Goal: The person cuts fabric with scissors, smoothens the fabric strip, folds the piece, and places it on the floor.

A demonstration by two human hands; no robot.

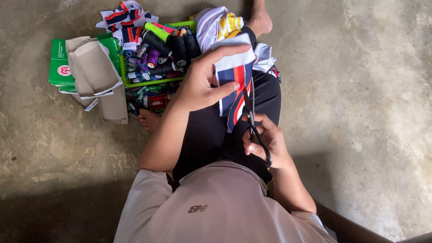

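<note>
Nearest the camera, a grey shirt (211, 207) is seen over black trousers (211, 130) of a person seated on the concrete floor (369, 112). Black scissors (252, 121) are held in the right hand (265, 141), fingers closed through the handles, blades raised against a striped fabric piece (234, 78). That navy, white and red piece is pinched in the closed grip of the left hand (202, 83), above the lap. Far left, a green basket (148, 82) of thread spools (164, 51) is set beside a green box (60, 63) and beige paper pieces (94, 72). More striped scraps (126, 18) are piled behind the basket.
</note>
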